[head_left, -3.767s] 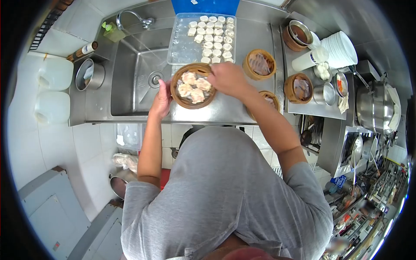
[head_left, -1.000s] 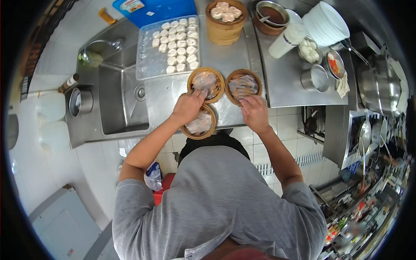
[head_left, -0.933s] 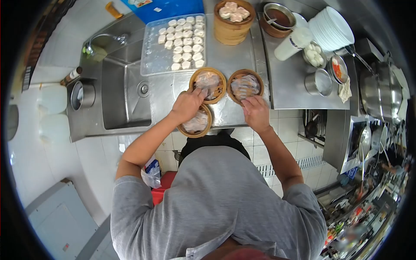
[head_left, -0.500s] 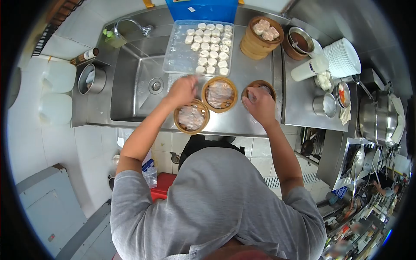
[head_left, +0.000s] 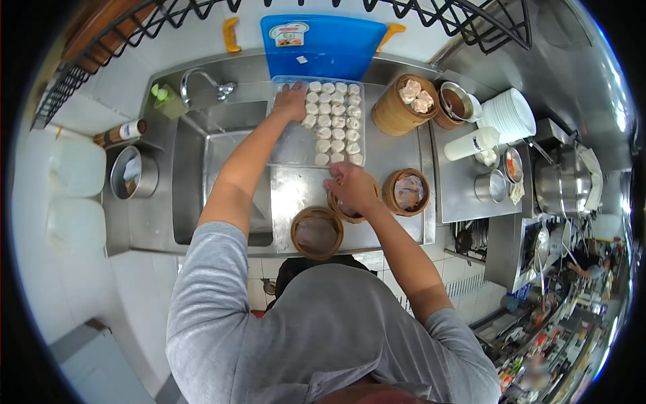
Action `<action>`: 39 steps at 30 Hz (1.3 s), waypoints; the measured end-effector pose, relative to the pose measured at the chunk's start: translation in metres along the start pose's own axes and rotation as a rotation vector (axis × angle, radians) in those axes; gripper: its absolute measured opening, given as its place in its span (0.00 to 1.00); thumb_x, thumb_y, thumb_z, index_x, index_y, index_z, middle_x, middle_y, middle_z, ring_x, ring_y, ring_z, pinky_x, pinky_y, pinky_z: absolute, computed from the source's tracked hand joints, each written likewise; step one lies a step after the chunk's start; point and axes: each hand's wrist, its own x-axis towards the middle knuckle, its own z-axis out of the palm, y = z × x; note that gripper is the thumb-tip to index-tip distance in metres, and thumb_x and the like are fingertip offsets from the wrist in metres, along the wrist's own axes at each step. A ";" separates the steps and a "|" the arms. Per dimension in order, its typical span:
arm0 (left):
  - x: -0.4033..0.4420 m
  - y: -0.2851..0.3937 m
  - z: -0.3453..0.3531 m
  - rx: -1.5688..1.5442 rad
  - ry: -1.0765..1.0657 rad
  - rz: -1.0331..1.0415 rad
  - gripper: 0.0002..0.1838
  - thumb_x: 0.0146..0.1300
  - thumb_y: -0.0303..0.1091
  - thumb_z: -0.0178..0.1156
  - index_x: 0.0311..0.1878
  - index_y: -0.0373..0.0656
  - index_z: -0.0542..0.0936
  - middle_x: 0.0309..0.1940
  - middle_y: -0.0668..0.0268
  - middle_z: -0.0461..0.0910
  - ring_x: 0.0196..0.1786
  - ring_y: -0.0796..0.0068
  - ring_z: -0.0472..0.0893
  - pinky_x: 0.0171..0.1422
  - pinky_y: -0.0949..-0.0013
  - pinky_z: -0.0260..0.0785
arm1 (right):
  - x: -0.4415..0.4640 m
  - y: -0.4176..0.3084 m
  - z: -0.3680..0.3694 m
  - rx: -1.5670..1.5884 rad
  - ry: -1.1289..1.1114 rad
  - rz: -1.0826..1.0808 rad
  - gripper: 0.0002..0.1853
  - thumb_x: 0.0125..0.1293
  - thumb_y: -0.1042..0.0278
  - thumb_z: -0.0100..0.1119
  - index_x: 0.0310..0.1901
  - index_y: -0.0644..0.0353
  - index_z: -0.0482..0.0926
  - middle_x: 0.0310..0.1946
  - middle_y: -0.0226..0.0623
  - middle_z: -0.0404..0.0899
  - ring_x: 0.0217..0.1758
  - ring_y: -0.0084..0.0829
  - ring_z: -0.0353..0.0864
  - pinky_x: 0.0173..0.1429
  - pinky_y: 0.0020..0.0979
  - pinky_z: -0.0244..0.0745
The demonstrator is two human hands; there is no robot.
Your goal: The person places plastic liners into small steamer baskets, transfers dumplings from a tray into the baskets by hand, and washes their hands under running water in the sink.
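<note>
My left hand [head_left: 290, 102] reaches over the upper left of a clear plastic tray [head_left: 286, 151], its fingers slightly apart on the white round pieces [head_left: 324, 109]; whether it touches one is hidden. Over the middle bamboo steamer [head_left: 346, 214], just below the tray, hovers my right hand [head_left: 353, 188], fingers loosely bent and apart, nothing visible in them. That steamer is partly covered by the hand. To its left, near the counter edge, is another steamer [head_left: 317, 233] with a filmy sheet inside. A third steamer [head_left: 406, 192], with similar filmy contents, stands to the right.
A tall bamboo steamer [head_left: 397, 111] with pinkish dumplings stands right of the tray. Behind the tray leans a blue lid [head_left: 323, 50]. The sink [head_left: 222, 195] is at left. Plates [head_left: 510, 116], a white bottle [head_left: 471, 143] and bowls stand at right. A black rack [head_left: 464, 27] hangs above.
My left hand has gone from beside the left steamer up to the tray. My right hand has left the right steamer and moved left over the middle one. The view has tilted upward.
</note>
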 end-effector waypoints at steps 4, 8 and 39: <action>0.039 -0.014 0.024 -0.060 -0.170 0.060 0.39 0.49 0.33 0.72 0.68 0.43 0.75 0.69 0.53 0.76 0.68 0.44 0.77 0.72 0.53 0.74 | -0.010 0.000 0.017 -0.169 0.055 -0.090 0.18 0.57 0.62 0.74 0.47 0.62 0.84 0.44 0.45 0.87 0.51 0.50 0.85 0.55 0.47 0.81; 0.020 -0.019 0.028 -0.081 -0.065 0.123 0.27 0.51 0.36 0.71 0.57 0.41 0.82 0.60 0.50 0.82 0.61 0.45 0.82 0.68 0.52 0.76 | 0.016 -0.030 0.063 -0.366 0.125 -0.316 0.13 0.60 0.68 0.66 0.46 0.62 0.85 0.44 0.43 0.87 0.56 0.45 0.84 0.60 0.45 0.79; -0.152 -0.063 0.046 -0.240 0.043 0.015 0.22 0.46 0.35 0.71 0.47 0.41 0.85 0.46 0.50 0.85 0.51 0.43 0.85 0.55 0.47 0.79 | 0.081 -0.020 0.131 -0.513 0.093 -0.253 0.16 0.63 0.69 0.61 0.53 0.57 0.81 0.51 0.51 0.85 0.51 0.52 0.87 0.55 0.52 0.82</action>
